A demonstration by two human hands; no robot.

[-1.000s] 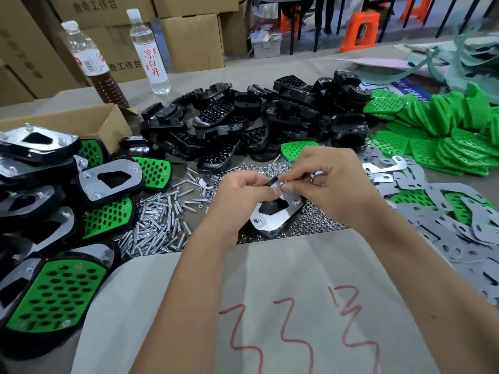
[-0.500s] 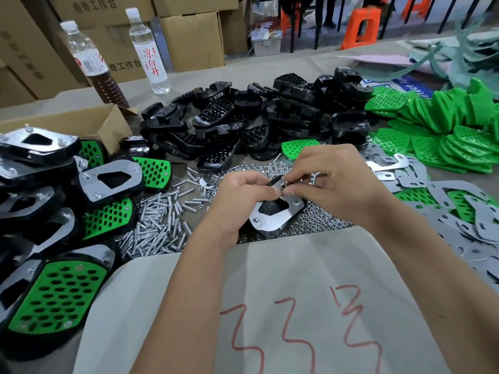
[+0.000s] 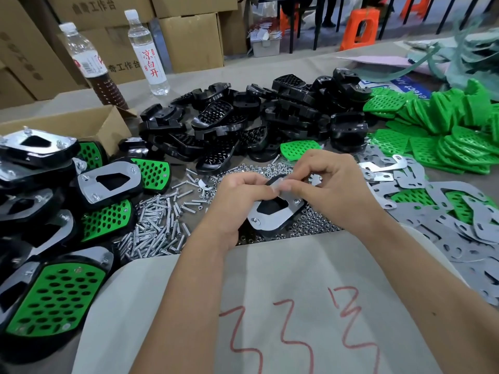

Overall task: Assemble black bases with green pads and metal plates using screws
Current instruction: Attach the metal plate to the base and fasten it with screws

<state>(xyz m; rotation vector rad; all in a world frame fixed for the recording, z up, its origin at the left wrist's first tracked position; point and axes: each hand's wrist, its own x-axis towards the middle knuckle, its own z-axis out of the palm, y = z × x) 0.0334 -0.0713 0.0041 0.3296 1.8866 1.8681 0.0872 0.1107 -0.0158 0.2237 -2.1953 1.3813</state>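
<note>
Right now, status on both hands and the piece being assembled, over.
Left hand and right hand pinching far end of black base with silver metal plate. Two fasteners seated on the plate. Loose silver nuts underneath; nothing blocking.

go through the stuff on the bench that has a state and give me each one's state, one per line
left hand: closed on the far end of the piece in hand
right hand: pinching that same end
piece in hand: metal plate on black base, two screws showing
water bottle: upright, capped
tea bottle: upright, capped, partly full
cardboard box: flaps open
finished units: stacked, plates screwed on
</note>
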